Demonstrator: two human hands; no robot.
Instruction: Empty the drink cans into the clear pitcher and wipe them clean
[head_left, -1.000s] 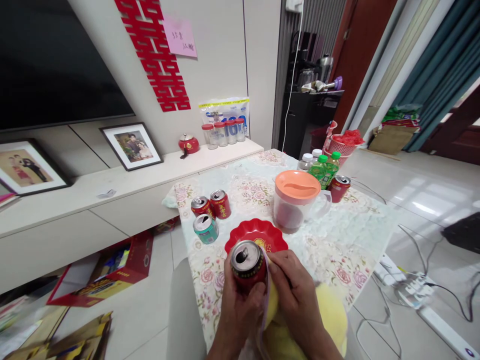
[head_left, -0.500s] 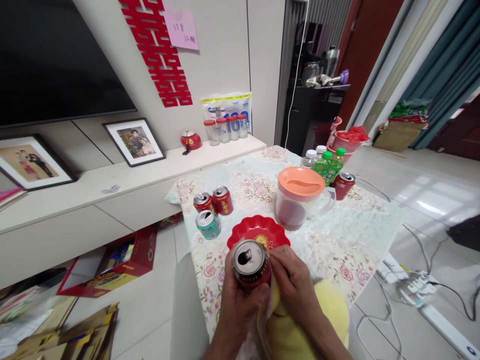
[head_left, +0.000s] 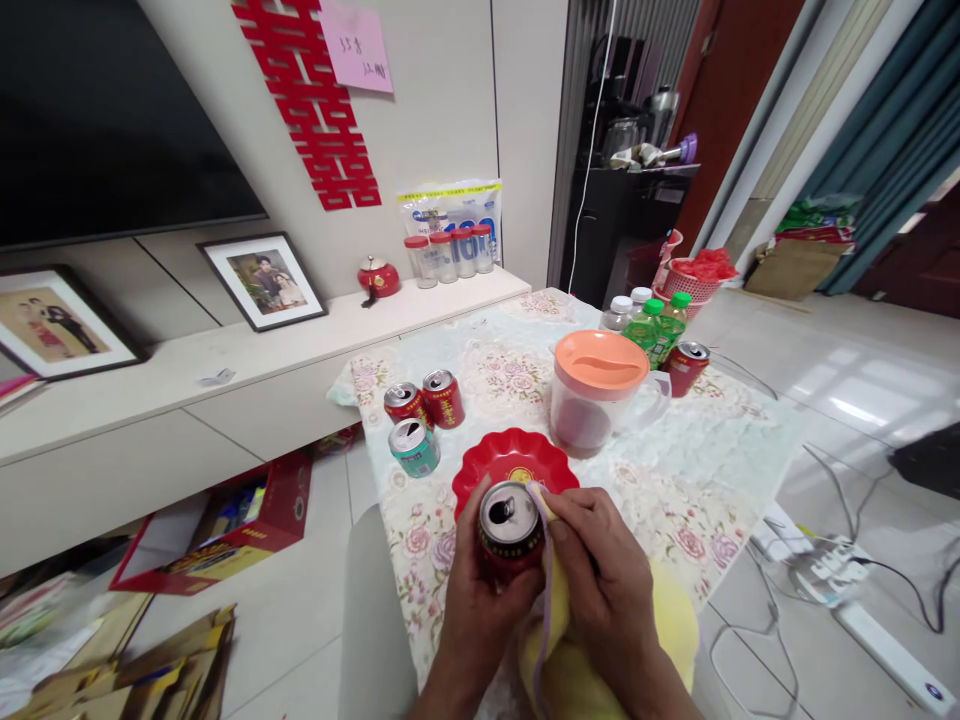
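An opened dark red drink can (head_left: 510, 525) is upright in my left hand (head_left: 480, 610), whose fingers wrap round its side. My right hand (head_left: 600, 560) pinches a yellow cloth with a purple edge (head_left: 553, 590) and presses it against the can's right rim. The rest of the cloth hangs below and behind my right wrist. Just beyond the can lies a red scalloped plate (head_left: 480, 455), partly covered by my hands. To the left stand two red cans (head_left: 444, 400) and a teal can (head_left: 414, 448), all opened.
A clear pitcher with an orange lid (head_left: 600, 390) stands behind the plate. Green-capped bottles (head_left: 660, 325) and another red can (head_left: 687, 368) are near the table's far right edge. A floral tablecloth (head_left: 510, 375) covers the table. Cables and a power strip (head_left: 892, 655) lie on the floor.
The cloth's purple edge has come up to the can's rim with my right hand. The can has shifted slightly right and down in view.
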